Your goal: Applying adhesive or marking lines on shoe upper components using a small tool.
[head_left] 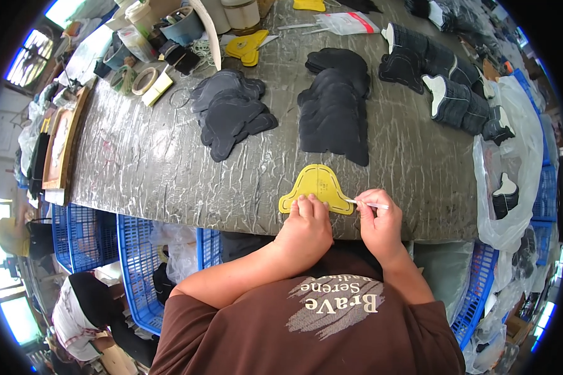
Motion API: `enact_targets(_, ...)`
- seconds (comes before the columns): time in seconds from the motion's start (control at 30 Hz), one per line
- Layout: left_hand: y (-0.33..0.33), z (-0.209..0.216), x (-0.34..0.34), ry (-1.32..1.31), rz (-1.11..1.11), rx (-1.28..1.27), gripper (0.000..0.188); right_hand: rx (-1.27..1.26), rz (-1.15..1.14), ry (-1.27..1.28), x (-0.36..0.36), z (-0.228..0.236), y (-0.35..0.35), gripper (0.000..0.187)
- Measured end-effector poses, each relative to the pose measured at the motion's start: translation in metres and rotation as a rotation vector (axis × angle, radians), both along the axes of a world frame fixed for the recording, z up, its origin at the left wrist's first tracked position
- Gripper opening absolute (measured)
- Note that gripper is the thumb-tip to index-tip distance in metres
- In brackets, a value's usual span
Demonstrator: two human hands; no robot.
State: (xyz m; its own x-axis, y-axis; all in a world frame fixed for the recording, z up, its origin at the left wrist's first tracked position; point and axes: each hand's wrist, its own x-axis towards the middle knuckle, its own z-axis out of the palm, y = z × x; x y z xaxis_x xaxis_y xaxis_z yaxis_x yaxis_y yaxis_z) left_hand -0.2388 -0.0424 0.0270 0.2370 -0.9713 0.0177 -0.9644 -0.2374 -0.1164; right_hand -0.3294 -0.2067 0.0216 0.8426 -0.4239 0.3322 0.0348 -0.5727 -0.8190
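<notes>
A yellow bell-shaped template (pixel 319 179) with a slotted line near its edge lies flat by the near edge of the table. The fingers of my left hand (pixel 305 230) rest flat on its lower part and press it down, gripping nothing. To its right, my right hand (pixel 381 226) is closed on a thin white pen (pixel 370 204). The pen's tip meets the template's lower right corner. Whatever lies beneath the template is hidden. Beyond it stands a fanned stack of black cut pieces (pixel 333 112); a looser pile of black pieces (pixel 231 115) lies left of that.
Bundled dark pieces with white edges (pixel 460 103) and a clear plastic bag (pixel 513 162) line the right side. Tape rolls (pixel 145 81), tubs (pixel 182 25) and another yellow template (pixel 246 47) stand far left. Blue crates (pixel 137 269) sit below the table's near edge. A person (pixel 81 312) is lower left.
</notes>
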Motion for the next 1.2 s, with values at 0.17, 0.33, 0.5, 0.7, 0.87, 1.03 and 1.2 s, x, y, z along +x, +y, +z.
enact_targets(0.17,-0.001,0.0,-0.001,0.015,0.007,-0.001,0.076,0.008,-0.073,0.02,-0.014,-0.001,-0.001,0.01)
enact_targets(0.33,-0.001,0.0,-0.001,0.048,0.022,0.019,0.075,-0.044,-0.044,0.035,-0.018,0.008,0.008,0.011)
enact_targets(0.5,-0.002,0.003,0.0,0.022,0.012,0.03,0.072,-0.145,0.003,-0.004,-0.015,0.008,0.013,0.016)
enact_targets(0.7,-0.016,0.021,0.066,0.46,-0.023,0.112,0.034,-0.174,0.005,0.027,-0.01,0.01,0.01,0.017)
enact_targets(0.87,-0.037,0.021,0.121,1.013,0.137,0.073,0.026,-0.232,0.008,0.115,-0.004,0.02,0.009,0.017)
enact_targets(1.03,-0.039,0.017,0.124,1.047,0.132,0.107,0.025,-0.184,0.154,0.072,0.018,0.034,0.02,0.014)
enact_targets(1.2,-0.043,0.023,0.123,1.023,0.135,0.114,0.025,-0.096,0.288,-0.038,0.046,0.019,0.042,0.016)
